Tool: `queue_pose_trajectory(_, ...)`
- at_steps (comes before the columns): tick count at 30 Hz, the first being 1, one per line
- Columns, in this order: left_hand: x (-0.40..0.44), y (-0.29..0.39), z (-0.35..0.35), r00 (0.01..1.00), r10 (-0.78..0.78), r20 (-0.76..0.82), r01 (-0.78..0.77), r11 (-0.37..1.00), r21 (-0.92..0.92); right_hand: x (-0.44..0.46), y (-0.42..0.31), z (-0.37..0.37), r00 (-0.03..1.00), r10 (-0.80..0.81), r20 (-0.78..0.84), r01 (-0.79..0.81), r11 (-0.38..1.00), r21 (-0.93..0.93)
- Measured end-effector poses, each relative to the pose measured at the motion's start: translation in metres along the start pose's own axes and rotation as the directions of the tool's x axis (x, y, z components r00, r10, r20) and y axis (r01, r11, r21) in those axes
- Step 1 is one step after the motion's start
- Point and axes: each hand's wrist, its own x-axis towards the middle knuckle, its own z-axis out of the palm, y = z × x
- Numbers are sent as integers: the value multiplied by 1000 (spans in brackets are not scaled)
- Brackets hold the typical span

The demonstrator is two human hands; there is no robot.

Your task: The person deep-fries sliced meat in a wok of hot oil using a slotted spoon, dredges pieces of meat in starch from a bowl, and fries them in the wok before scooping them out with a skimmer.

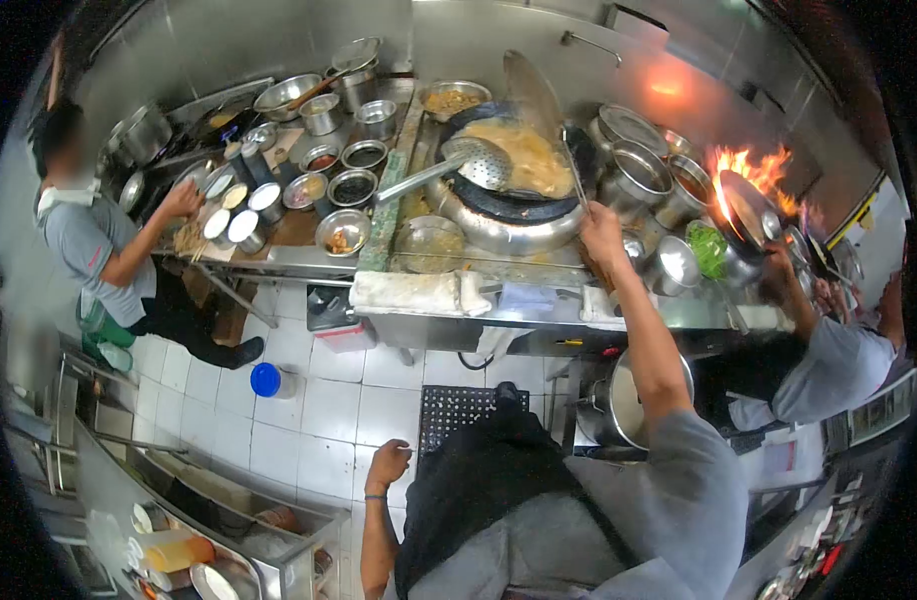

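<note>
My right hand (603,238) is closed round the long handle of a round lid or skimmer (532,88), raised over the back of a large wok (504,235). Yellowish-brown food (524,155) fills the wok. A perforated ladle (484,163) rests across its left side, its handle pointing left, with no hand on it. My left hand (389,464) hangs low beside my body above the tiled floor, fingers curled; whether it holds anything is too small to tell.
A co-worker (104,240) stands left by bowls and containers. Another person (839,365) works at right with a flaming pan (747,208). Metal pots (636,178) stand right of the wok. A blue-lidded tub (267,380) and a large pot (619,405) are lower down.
</note>
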Motion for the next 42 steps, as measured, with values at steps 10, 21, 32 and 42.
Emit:
queue_pose_trajectory(10, 13, -186, 49, 966, -212, -147, 225, 972, 73, 15, -40, 13, 954, 271, 128, -285, 953, 102)
queue_pose_trajectory(21, -15, -203, 64, 966, -223, -129, 254, 913, 321, 80, -28, 30, 981, -128, 143, 155, 969, -193)
queue_pose_trajectory(32, -23, -247, 113, 958, -154, -240, 215, 943, 254, 87, 16, 66, 869, -487, -88, 462, 862, -210)
queue_pose_trajectory(42, -65, -241, 112, 906, -335, -257, 355, 934, 33, 60, -10, 41, 995, -68, 77, 77, 989, -129)
